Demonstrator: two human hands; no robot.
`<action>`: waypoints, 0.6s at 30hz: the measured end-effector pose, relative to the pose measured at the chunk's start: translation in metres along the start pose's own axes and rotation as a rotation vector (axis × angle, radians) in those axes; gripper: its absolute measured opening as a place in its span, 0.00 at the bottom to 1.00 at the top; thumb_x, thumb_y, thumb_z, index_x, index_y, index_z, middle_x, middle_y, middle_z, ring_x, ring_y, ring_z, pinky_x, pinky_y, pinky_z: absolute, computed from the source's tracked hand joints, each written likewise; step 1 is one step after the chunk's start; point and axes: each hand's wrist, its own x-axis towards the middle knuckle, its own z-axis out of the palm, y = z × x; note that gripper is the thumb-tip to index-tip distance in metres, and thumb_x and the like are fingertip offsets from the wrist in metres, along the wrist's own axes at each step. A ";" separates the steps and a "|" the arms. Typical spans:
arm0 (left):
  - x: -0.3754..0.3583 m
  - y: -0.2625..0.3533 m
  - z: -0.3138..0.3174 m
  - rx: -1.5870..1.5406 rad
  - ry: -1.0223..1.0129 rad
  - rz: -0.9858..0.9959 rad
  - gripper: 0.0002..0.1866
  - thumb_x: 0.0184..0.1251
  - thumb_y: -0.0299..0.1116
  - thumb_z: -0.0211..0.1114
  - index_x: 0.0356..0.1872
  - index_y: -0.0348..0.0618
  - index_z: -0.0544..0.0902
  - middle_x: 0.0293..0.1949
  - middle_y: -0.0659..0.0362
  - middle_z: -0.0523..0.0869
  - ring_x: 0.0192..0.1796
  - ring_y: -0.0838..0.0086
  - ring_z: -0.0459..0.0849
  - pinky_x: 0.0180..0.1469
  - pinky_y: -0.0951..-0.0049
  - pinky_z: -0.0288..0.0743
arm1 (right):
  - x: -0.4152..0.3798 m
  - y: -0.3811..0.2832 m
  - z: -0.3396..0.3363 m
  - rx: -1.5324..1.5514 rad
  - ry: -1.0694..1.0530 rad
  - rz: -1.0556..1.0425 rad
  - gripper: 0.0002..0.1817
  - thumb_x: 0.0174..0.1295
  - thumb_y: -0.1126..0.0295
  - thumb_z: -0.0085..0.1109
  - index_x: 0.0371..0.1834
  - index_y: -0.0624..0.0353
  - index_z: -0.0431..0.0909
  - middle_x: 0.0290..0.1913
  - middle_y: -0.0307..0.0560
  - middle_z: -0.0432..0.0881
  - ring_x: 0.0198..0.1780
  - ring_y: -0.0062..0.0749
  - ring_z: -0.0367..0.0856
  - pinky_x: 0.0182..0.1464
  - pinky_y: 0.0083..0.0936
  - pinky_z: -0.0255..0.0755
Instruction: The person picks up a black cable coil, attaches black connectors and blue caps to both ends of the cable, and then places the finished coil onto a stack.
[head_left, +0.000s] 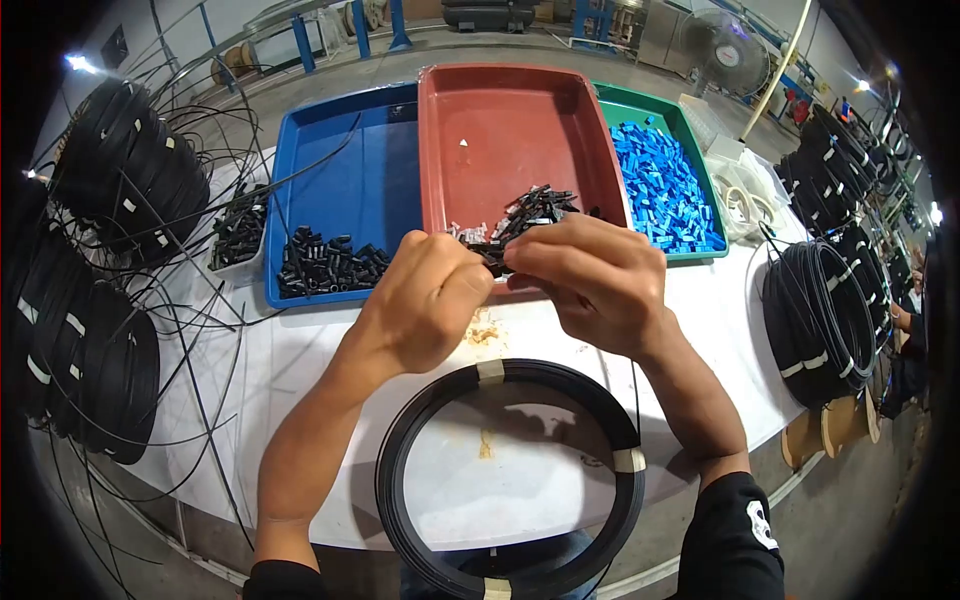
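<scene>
My left hand [430,295] is closed in a pinch above the front edge of the red tray [510,110]. Facing it, my right hand [600,275] is also pinched, and the fingertips of both hands nearly meet. Something small and dark shows between them, mostly hidden by the fingers. A thin black cable [636,390] rises from the coil and passes behind my right hand, which appears to grip it. Below the hands lies the coil of black cable [395,455], bound with pale tape, at the table's near edge.
Black sleeves fill the front of a blue tray [340,205]; black and white pieces lie in the red one. A green tray holds blue pieces [665,190]. Cable coils stand at left [130,170] and right [815,310], loose ends trailing over the left side. A fan [725,50] stands behind.
</scene>
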 end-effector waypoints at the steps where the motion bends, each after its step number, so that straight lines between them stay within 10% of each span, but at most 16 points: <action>1: -0.001 -0.004 -0.001 -0.006 -0.019 0.036 0.05 0.62 0.23 0.58 0.26 0.35 0.75 0.25 0.54 0.79 0.32 0.62 0.75 0.37 0.60 0.68 | -0.007 0.012 0.005 -0.035 0.018 -0.129 0.18 0.41 0.83 0.67 0.40 0.64 0.84 0.36 0.49 0.85 0.30 0.38 0.81 0.30 0.30 0.77; 6: -0.002 0.006 0.015 -0.053 0.015 -0.038 0.05 0.59 0.21 0.60 0.24 0.37 0.75 0.27 0.54 0.79 0.31 0.63 0.75 0.35 0.60 0.67 | -0.013 0.014 0.009 -0.054 0.081 -0.179 0.19 0.40 0.84 0.65 0.40 0.66 0.83 0.36 0.49 0.84 0.30 0.38 0.82 0.29 0.30 0.77; 9: 0.021 0.026 0.006 -0.234 0.026 -0.379 0.14 0.52 0.30 0.54 0.12 0.33 0.77 0.12 0.40 0.75 0.14 0.46 0.76 0.22 0.56 0.73 | -0.006 0.000 0.002 -0.018 -0.020 -0.025 0.19 0.38 0.84 0.65 0.39 0.64 0.82 0.32 0.48 0.84 0.31 0.39 0.84 0.28 0.32 0.77; 13: 0.019 0.028 0.008 -0.056 -0.078 -0.401 0.15 0.52 0.33 0.57 0.16 0.30 0.81 0.14 0.38 0.76 0.17 0.47 0.80 0.25 0.55 0.78 | -0.001 -0.015 -0.014 0.030 -0.234 0.300 0.20 0.38 0.85 0.65 0.40 0.61 0.82 0.34 0.52 0.85 0.32 0.47 0.85 0.32 0.35 0.79; 17: 0.019 0.018 -0.001 -0.034 -0.132 -0.336 0.12 0.53 0.30 0.61 0.16 0.33 0.81 0.14 0.42 0.78 0.16 0.48 0.80 0.22 0.53 0.75 | -0.003 -0.011 -0.005 0.160 -0.147 0.371 0.16 0.45 0.85 0.67 0.39 0.62 0.83 0.36 0.52 0.86 0.33 0.46 0.86 0.33 0.35 0.79; 18: 0.017 0.010 -0.003 0.082 -0.031 0.004 0.12 0.56 0.26 0.61 0.13 0.37 0.77 0.14 0.50 0.78 0.14 0.50 0.77 0.20 0.53 0.70 | -0.002 -0.010 -0.003 0.156 -0.146 0.364 0.16 0.45 0.85 0.67 0.39 0.62 0.83 0.36 0.52 0.86 0.33 0.46 0.86 0.33 0.35 0.79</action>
